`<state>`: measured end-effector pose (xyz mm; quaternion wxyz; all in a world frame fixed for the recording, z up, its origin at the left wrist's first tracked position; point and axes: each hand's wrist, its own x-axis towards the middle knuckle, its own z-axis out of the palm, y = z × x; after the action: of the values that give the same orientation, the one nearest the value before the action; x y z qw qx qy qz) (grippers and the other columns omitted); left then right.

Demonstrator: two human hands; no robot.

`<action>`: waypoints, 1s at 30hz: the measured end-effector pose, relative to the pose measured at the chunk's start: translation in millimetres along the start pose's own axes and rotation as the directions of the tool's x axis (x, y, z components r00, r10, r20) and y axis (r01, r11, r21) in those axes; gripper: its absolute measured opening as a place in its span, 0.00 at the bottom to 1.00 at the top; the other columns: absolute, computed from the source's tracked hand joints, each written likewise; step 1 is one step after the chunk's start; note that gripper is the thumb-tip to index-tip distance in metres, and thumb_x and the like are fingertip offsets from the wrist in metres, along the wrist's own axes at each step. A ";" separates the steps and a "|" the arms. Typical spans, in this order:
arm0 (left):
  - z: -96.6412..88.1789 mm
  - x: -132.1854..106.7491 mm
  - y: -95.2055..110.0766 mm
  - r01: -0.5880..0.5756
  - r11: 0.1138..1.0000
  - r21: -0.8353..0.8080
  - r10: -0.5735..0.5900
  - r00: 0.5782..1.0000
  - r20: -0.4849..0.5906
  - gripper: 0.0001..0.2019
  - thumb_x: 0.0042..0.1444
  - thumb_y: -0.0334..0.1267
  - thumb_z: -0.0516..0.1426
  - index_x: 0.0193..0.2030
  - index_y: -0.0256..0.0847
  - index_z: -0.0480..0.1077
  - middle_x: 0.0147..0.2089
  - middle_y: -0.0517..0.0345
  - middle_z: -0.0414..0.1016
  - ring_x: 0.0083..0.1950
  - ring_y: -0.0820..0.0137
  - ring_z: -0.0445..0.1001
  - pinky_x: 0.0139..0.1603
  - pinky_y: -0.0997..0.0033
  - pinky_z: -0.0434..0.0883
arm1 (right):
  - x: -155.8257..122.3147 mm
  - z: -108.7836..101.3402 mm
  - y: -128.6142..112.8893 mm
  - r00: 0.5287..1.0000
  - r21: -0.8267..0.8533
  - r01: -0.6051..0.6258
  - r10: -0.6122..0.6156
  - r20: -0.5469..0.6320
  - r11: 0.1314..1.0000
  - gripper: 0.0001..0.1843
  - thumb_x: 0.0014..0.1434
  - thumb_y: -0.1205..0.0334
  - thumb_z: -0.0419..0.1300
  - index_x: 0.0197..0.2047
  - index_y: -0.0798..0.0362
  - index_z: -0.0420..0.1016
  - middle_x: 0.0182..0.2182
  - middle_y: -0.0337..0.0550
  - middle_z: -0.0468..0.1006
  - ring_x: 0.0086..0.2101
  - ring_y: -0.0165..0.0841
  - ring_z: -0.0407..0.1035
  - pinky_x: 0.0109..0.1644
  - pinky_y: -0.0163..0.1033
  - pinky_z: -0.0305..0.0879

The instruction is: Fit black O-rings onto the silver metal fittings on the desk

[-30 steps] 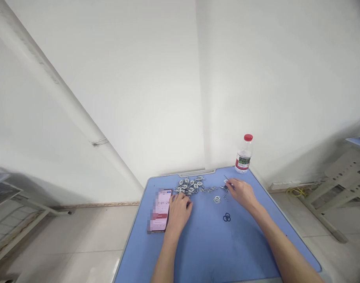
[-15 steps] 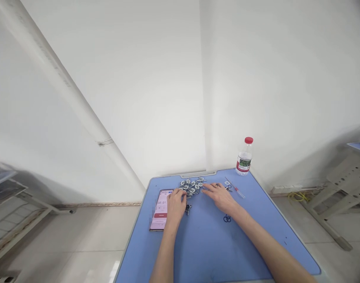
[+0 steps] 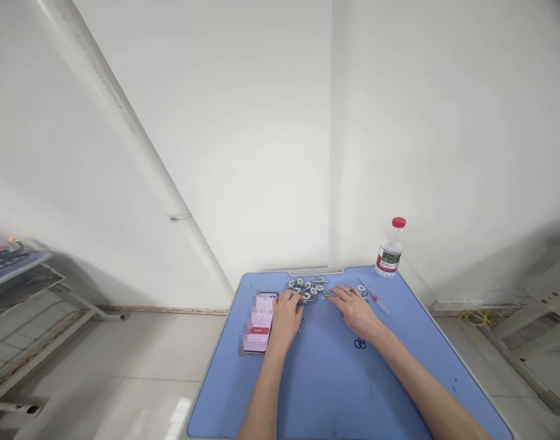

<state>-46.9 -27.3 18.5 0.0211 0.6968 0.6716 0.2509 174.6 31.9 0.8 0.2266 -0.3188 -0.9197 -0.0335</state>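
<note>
A pile of small metal parts (image 3: 313, 289) with round silvery heads and thin stems lies near the far edge of the blue desk. My left hand (image 3: 285, 318) rests at the pile's near left side with its fingers curled; what they hold, if anything, is hidden. Another part (image 3: 300, 327) pokes out beside that hand, mostly covered. Just right of the pile, my right hand (image 3: 356, 309) has its fingertips at a single small metal part (image 3: 326, 296) and seems to grip it. Several black rubber rings (image 3: 360, 344) lie below the right wrist.
A phone (image 3: 258, 333) showing a running timer lies left of my left hand. To the right are a thin tool with a clear handle (image 3: 381, 304) and a loose metal piece (image 3: 361, 288). A red-capped water bottle (image 3: 389, 256) stands at the desk's (image 3: 326, 391) far right corner.
The view has shifted, so the desk sits slightly more to the right. My right hand has drawn back from the pile with a metal part at its fingertips. The left hand stays by the pile.
</note>
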 end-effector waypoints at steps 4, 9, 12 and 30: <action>2.3 0.9 1.4 -0.027 0.998 0.052 0.026 1.000 0.015 0.11 0.54 0.25 0.56 0.41 0.45 0.70 0.44 0.57 0.71 0.49 0.64 0.68 0.50 0.60 0.62 | -9.2 -6.3 3.2 0.998 0.019 -0.042 0.043 -0.037 0.999 0.33 0.46 0.85 0.46 0.52 0.53 0.73 0.52 0.50 0.73 0.52 0.40 0.64 0.53 0.48 0.62; 0.8 1.4 1.7 -0.042 0.997 0.072 0.041 0.999 0.010 0.08 0.54 0.25 0.56 0.36 0.43 0.68 0.45 0.56 0.70 0.48 0.64 0.68 0.48 0.62 0.62 | -11.4 -12.6 4.4 0.995 0.028 -0.068 0.070 -0.068 0.997 0.33 0.46 0.86 0.45 0.50 0.54 0.72 0.51 0.49 0.74 0.49 0.39 0.66 0.51 0.45 0.64; 0.8 3.1 2.5 -0.055 0.996 0.064 0.053 0.998 0.036 0.08 0.54 0.25 0.55 0.36 0.42 0.67 0.43 0.57 0.71 0.47 0.64 0.69 0.47 0.63 0.62 | -9.7 -15.9 3.6 0.994 0.030 -0.064 0.066 -0.088 0.998 0.32 0.46 0.85 0.46 0.50 0.54 0.73 0.50 0.49 0.74 0.48 0.39 0.66 0.50 0.45 0.65; 4.7 7.4 2.5 -0.081 0.997 -0.005 0.081 0.994 0.076 0.10 0.56 0.27 0.55 0.41 0.44 0.73 0.41 0.56 0.76 0.47 0.62 0.70 0.48 0.60 0.62 | -10.1 -26.2 -2.5 0.981 0.096 -0.059 0.076 -0.180 0.994 0.32 0.47 0.85 0.45 0.51 0.52 0.71 0.47 0.47 0.75 0.44 0.37 0.69 0.43 0.42 0.67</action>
<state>-43.1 -19.1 17.7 0.0373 0.7325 0.6412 0.2256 190.5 18.8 20.1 0.3256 -0.3349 -0.8841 -0.0136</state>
